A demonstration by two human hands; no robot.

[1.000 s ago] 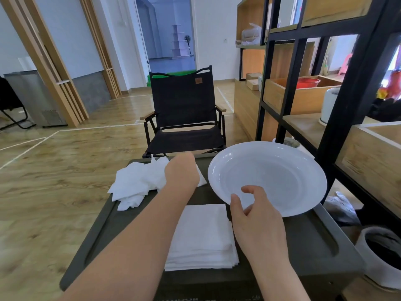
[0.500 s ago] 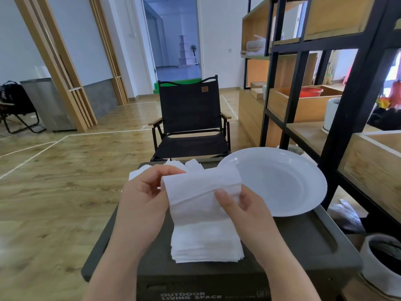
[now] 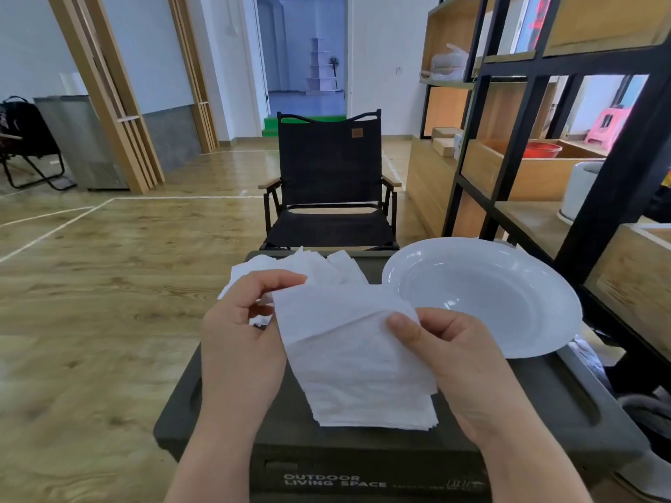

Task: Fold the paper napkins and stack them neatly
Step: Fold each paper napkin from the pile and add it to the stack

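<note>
One white napkin (image 3: 341, 321) is pinched by left hand (image 3: 243, 343) and right hand (image 3: 457, 361) above the folded stack (image 3: 374, 408), long axis left-right. Counter (image 3: 526, 412) front reads "OUTDOOR LIVING SPACE".

A wood-plank floor (image 3: 109, 285) marked with pale lines runs back to white walls (image 3: 152, 49) and slatted timber posts (image 3: 109, 103). A black folding chair (image 3: 330, 183) with wooden armrests stands facing this way in the middle of the room. Behind it an open doorway (image 3: 305, 56) gives onto a bluish room. On the right rises a black-framed shelf unit (image 3: 515, 114) with wooden boxes. At far left another dark chair (image 3: 29, 147) stands beside a grey metal cabinet (image 3: 83, 139). The light is soft and even.
</note>
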